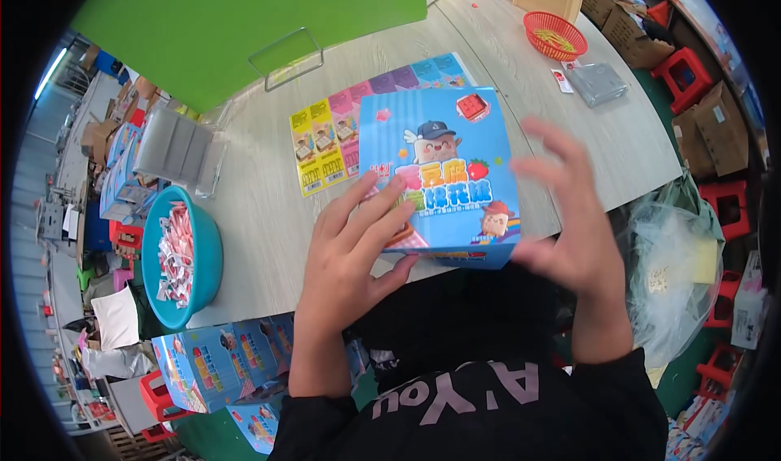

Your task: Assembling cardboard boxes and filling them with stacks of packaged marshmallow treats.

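Observation:
A blue cardboard box (447,148) with cartoon figures on its lid sits at the near edge of the table, its lid down. My left hand (346,245) lies over the box's left near corner, fingers spread flat on the lid and thumb by the front edge. To the right of the box, my right hand (573,225) is held with fingers apart and slightly blurred. Its thumb is close to the right near corner; whether it touches cannot be told. Partly under the box lies a printed sheet (325,148) of coloured stickers or labels.
At left stands a turquoise basin (207,249) of small wrapped packets. A green panel (244,21) and a wire handle (286,58) are at the back. The far right holds a red basket (533,28) and grey plastic packs (598,84). Blue boxes (220,363) stand below the table.

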{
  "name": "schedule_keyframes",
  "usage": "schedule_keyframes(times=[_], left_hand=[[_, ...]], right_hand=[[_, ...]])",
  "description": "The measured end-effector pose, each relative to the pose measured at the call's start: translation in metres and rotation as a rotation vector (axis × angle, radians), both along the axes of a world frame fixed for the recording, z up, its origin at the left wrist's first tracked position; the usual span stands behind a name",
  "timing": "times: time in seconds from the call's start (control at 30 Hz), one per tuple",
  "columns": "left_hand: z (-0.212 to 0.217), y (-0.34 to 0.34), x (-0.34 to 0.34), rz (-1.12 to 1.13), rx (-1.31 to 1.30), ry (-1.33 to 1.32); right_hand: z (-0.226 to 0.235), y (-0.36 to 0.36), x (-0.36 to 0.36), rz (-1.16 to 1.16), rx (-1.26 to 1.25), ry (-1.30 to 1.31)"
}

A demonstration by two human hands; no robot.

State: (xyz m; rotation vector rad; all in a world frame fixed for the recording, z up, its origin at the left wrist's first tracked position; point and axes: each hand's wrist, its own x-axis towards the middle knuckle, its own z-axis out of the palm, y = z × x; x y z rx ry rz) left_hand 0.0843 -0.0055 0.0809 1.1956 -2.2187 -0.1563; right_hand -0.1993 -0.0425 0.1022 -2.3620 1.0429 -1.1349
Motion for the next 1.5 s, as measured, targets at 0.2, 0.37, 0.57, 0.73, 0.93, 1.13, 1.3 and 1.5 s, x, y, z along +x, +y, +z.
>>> schedule_keyframes(times=[0.2,0.37,0.57,0.73,0.93,1.13,1.3,1.5], left_hand=[[0.002,0.002,-0.005,0.082,-0.035,-0.129],[0.009,-0.022,0.005,-0.060,0.032,-0.063],[-0.018,-0.038,0.003,-0.092,0.116,0.136],[-0.026,-0.037,0.001,-0.051,0.057,0.213],[-0.029,-0.032,-0.002,-0.033,0.049,0.298],[-0.031,-0.041,0.005,-0.068,-0.007,0.293],[-0.040,-0.045,0.006,-0.104,-0.012,0.403],[-0.056,-0.038,0.000,-0.110,0.079,0.586]], right_hand=[[-0.033,0.015,0.009,0.021,0.014,0.114],[-0.047,0.005,0.007,0.037,-0.071,0.077],[-0.076,-0.007,0.015,0.054,-0.080,-0.113],[-0.080,-0.017,0.017,0.078,-0.075,-0.142],[-0.076,-0.020,0.013,0.121,-0.058,-0.100],[-0.056,-0.022,0.007,0.060,-0.129,0.001],[-0.039,-0.026,0.006,0.049,-0.181,0.086],[-0.039,-0.018,0.008,0.016,-0.090,0.008]])
